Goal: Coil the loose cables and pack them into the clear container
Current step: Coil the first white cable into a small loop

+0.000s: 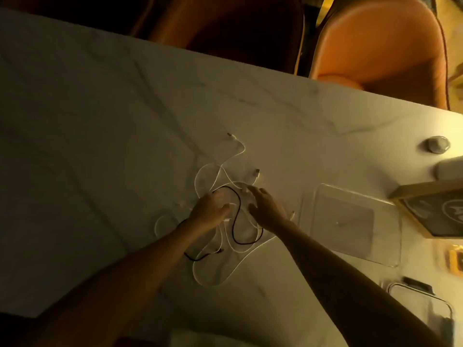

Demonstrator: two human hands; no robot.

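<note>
A tangle of cables lies loose on the marble table (125,108), near its middle. Most are white cables (220,269), which make wide loops; one end with a plug (256,173) points away from the person, and another plug (230,135) lies further out. One black cable (236,221) winds through the white ones and ends near the left forearm.

Both hands are over the tangle. The left hand (209,211) lies on the cables with the fingers bent down; I cannot tell if it grasps a cable or only presses on it. The right hand (264,206) is just beside it, fingers spread and rather straight, touching the white loops, so it looks released and holds nothing.

The clear container (390,246) stands on the table to the right of the cables, near but apart from them, and no cable is in it. Beyond it, at the right edge, there is a wooden frame (411,194) with a dark panel, and a small round grey object (437,144) further away. Another clear box (426,304) with a dark clip is at the lower right. Two orange chairs (380,46) stand on the far side of the table.
</note>
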